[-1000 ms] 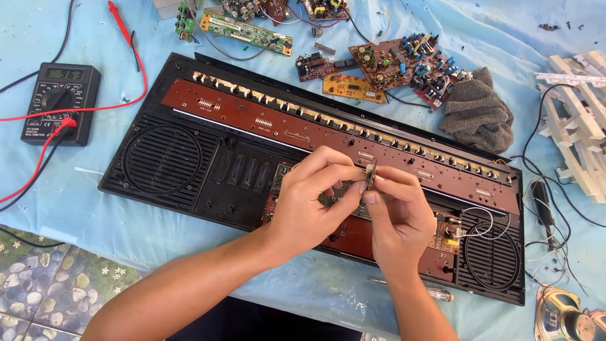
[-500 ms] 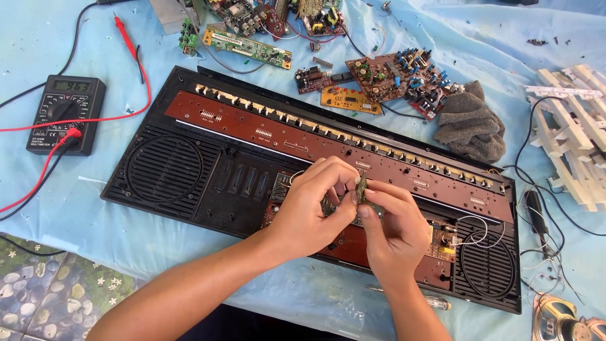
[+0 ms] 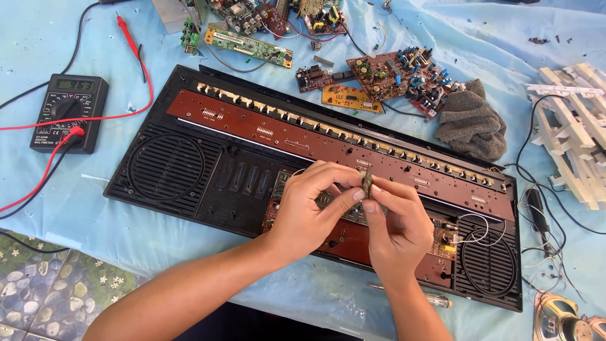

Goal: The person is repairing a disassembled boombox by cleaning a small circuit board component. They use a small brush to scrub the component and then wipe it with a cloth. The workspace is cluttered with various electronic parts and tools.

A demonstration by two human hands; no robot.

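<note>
A long black keyboard chassis (image 3: 189, 189) lies open on the blue sheet, with a brown circuit board (image 3: 303, 139) along its back and round speaker grilles at both ends. Above its middle, my left hand (image 3: 312, 211) and my right hand (image 3: 394, 230) meet. Between their fingertips they pinch a small flat greenish part (image 3: 366, 180), held upright. A second brown board (image 3: 344, 243) lies under my hands, mostly hidden.
A black multimeter (image 3: 68, 112) with red and black leads sits at the left. Several loose circuit boards (image 3: 353, 76) lie at the back, a grey cloth (image 3: 472, 123) beside them. White plastic keys (image 3: 577, 132) are at the right, a screwdriver (image 3: 435, 300) near the front edge.
Both hands have lifted the small part slightly and turned it more upright. The view has drifted a little; the chassis has not moved.
</note>
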